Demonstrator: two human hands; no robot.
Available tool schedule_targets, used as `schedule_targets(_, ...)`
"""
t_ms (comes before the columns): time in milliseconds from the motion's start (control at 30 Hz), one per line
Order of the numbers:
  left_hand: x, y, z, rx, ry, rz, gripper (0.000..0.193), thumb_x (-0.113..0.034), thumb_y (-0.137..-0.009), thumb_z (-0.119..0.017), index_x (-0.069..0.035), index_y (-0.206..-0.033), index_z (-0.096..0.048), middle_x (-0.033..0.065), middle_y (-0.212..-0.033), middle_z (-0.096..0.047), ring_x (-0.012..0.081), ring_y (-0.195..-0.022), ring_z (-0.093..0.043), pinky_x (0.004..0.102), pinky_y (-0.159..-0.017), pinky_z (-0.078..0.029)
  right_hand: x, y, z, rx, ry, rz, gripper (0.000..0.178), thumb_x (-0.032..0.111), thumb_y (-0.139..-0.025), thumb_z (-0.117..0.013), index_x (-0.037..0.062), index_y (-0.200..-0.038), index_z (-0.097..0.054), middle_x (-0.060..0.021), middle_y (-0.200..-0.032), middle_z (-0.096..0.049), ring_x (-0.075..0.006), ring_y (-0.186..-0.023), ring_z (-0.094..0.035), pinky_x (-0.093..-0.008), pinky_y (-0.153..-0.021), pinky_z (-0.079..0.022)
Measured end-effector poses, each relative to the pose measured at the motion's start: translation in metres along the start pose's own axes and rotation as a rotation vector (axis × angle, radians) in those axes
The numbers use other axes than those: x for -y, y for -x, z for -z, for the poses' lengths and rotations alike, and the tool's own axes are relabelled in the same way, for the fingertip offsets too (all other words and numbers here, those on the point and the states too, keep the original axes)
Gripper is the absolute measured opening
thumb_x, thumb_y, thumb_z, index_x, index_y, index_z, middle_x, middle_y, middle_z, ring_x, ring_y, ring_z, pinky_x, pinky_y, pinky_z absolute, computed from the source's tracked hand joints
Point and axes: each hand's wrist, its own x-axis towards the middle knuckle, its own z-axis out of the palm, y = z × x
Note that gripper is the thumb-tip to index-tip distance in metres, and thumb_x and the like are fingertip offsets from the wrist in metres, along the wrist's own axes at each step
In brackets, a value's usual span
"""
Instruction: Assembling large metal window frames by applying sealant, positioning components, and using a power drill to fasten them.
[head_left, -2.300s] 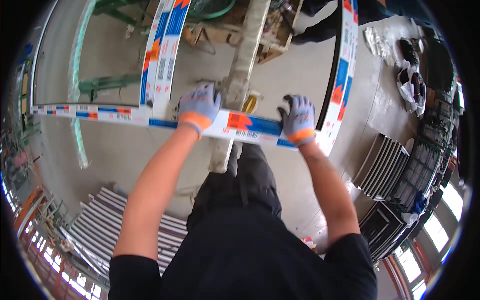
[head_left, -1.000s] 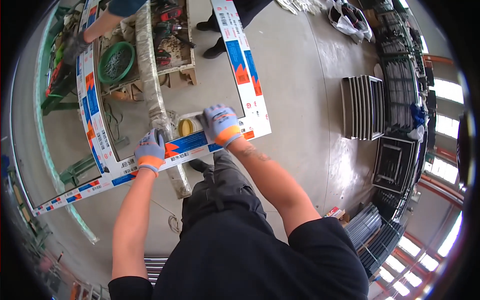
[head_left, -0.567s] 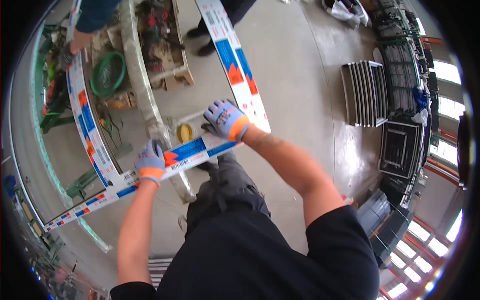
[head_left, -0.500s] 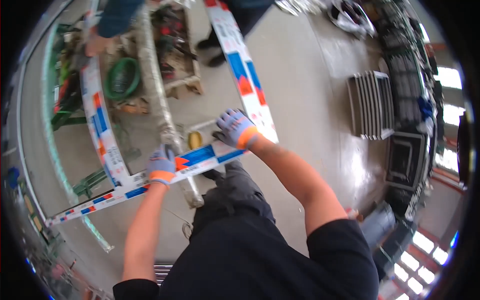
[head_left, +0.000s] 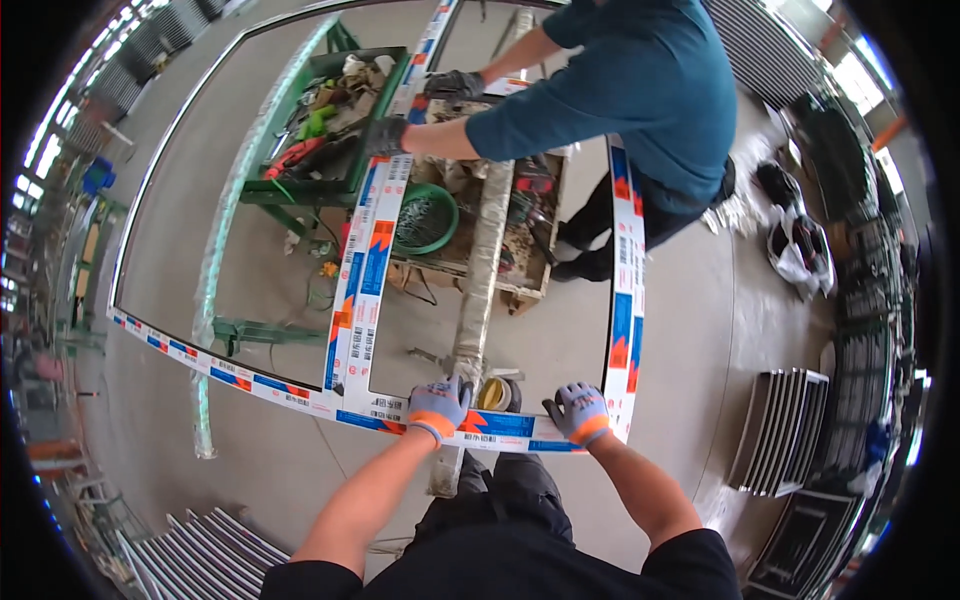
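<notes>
The gray-gloved left hand [head_left: 440, 402] and right hand [head_left: 579, 410] hold the film-wrapped white-blue-orange rectangular frame [head_left: 508, 425] (apparently a steadying step); any shift likely calls for even support.

Workshop, green tool tray [head_left: 318, 192], stacked metal frames [head_left: 780, 432]
</notes>
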Motion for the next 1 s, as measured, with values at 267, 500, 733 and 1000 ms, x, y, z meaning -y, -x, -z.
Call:
schedule_targets(267,0.010,0.000,-0.021,-0.104,0.131,-0.046,0.050,-0.043,-0.092,-0.049,-0.005,-0.121,-0.062,0.0154,-0.106,-0.069,0.0310,-0.099,-0.065,0.0425,-0.087,-0.050,-0.013,-0.026,-0.006,0.391,-0.216,-0.092,0.032,0.037,-0.093,-0.058,0.0052,-0.092,-0.063,-0.0177,-0.093,-0.067,-0.0369,-0.096,-0.063,-0.0478,-0.082,-0.049)
schedule_targets(500,0.017,-0.004,-0.009,-0.057,0.082,0.002,0.042,-0.040,-0.086,-0.056,-0.006,-0.109,-0.065,0.0137,-0.103,-0.068,0.0310,-0.092,-0.065,0.0435,-0.083,-0.050,-0.069,-0.250,-0.082,-0.132,-0.301,-0.411,0.036,0.029,-0.089,-0.056,0.0035,-0.115,-0.056,-0.0214,-0.112,-0.062,-0.0391,-0.104,-0.058,-0.0468,-0.087,-0.048)
schedule_targets(733,0.011,-0.010,-0.015,-0.081,0.100,-0.058,0.038,-0.036,-0.082,-0.061,-0.007,-0.105,-0.066,0.0112,-0.096,-0.068,0.0286,-0.088,-0.065,0.0417,-0.080,-0.050,-0.125,-0.376,-0.117,-0.147,0.074,-0.611,0.033,0.023,-0.090,-0.054,0.0075,-0.119,-0.054,-0.0179,-0.124,-0.055,-0.0343,-0.113,-0.056,-0.0462,-0.089,-0.050)
schedule_targets(1000,0.013,-0.008,-0.008,-0.127,0.128,-0.081,0.035,-0.034,-0.078,-0.064,-0.007,-0.101,-0.065,0.0095,-0.091,-0.067,0.0273,-0.085,-0.064,0.0408,-0.077,-0.050,-0.138,-0.408,-0.100,0.189,0.062,-0.480,0.042,0.018,-0.086,-0.057,0.0041,-0.126,-0.058,-0.0214,-0.124,-0.063,-0.0345,-0.114,-0.063,-0.0404,-0.090,-0.054)
